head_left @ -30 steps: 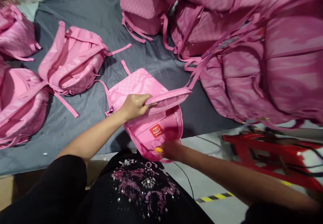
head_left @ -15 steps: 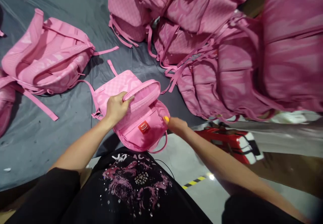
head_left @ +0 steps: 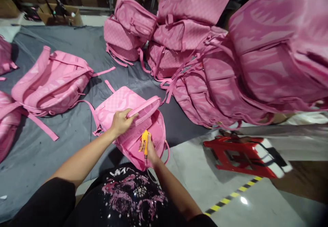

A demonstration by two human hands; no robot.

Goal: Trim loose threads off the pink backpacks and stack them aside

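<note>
The left hand [head_left: 122,122] pinches, its bare left forearm [head_left: 83,157] slanting forward. The right hand [head_left: 151,148] grips, its right forearm [head_left: 174,189] angled inward.

A lane of bare cloth [head_left: 94,46] runs far between the left bag [head_left: 61,80] and the pile [head_left: 217,71], with strap ends [head_left: 104,71] jutting into it. A smaller wedge lies between pile and open bag [head_left: 120,97]. The pile walls off far right. The raised flap [head_left: 148,110] and left hand [head_left: 122,122] block the mouth's far-left side; the right hand [head_left: 150,148] and yellow tool [head_left: 145,138] crowd its middle.
</note>
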